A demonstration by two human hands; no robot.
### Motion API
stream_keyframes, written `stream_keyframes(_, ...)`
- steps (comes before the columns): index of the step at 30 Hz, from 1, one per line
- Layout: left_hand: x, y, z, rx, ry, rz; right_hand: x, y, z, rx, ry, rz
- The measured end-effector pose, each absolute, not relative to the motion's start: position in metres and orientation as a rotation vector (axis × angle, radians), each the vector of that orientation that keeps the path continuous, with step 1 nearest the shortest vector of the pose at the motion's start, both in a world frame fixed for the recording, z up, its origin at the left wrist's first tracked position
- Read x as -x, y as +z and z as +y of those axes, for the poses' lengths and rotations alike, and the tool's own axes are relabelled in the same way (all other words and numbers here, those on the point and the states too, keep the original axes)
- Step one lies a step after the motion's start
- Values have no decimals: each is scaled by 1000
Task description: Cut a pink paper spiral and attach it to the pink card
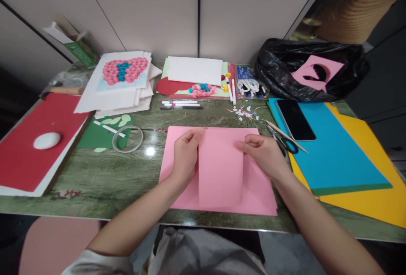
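A smaller piece of pink paper [221, 173] is held over larger pink sheets [263, 194] lying at the table's front. My left hand [187, 152] pinches its upper left edge between thumb and fingers. On the other side, my right hand [261, 150] grips the upper right edge, fingers curled. The held piece looks slightly bent and raised off the sheets below. Beside my right hand lie scissors [287, 144] with dark handles and a thin wooden stick [285, 135].
Blue paper [342, 156] and a phone [295, 119] lie right, below a black plastic bag [279, 67]. Tape [128, 150], green paper [85, 137], red paper [28, 165] and a white oval object [47, 140] lie left. Behind are pens [180, 103], paper scraps [244, 113] and a pompom-like picture [125, 72].
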State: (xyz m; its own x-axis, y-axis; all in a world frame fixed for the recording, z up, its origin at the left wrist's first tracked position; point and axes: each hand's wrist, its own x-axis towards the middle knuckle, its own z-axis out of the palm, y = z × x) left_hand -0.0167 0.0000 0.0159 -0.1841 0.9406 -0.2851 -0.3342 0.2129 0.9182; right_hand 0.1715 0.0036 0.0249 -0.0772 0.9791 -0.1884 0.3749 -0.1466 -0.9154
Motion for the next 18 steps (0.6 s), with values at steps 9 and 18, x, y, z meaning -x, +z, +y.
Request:
stream_keyframes(9,17,10,5,-575,1337,1206,-166,22,7,1579,1375,-1422)
stream_keyframes(18,19,11,10,-400,1334,1123,-170,5,9,1516,1574,-1254)
